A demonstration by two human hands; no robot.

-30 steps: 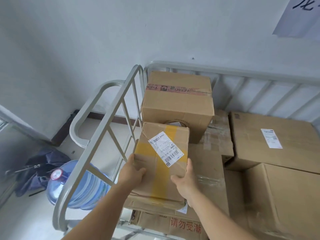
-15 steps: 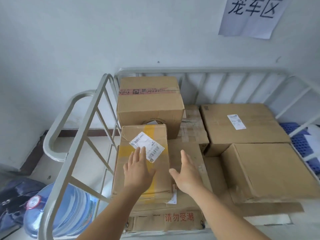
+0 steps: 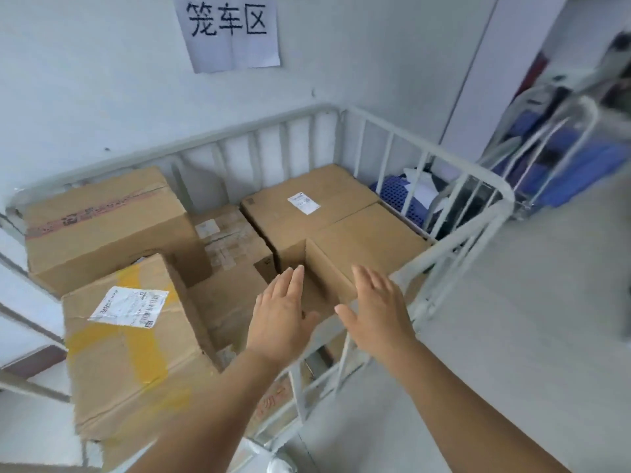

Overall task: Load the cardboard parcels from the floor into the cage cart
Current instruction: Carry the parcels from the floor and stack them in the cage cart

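Both hands hover flat-fingered, holding nothing: left hand (image 3: 281,315), right hand (image 3: 377,310), above the grey metal cage cart (image 3: 454,247). The yellow-taped brown cardboard parcel (image 3: 133,349) sits inside, front left, among other boxes.

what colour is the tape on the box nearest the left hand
Yellow tape crosses the brown box; the head view shows it.

Open gap (image 3: 239,302) between stacked parcels (image 3: 129,349) — cage rails (image 3: 454,247) alongside.
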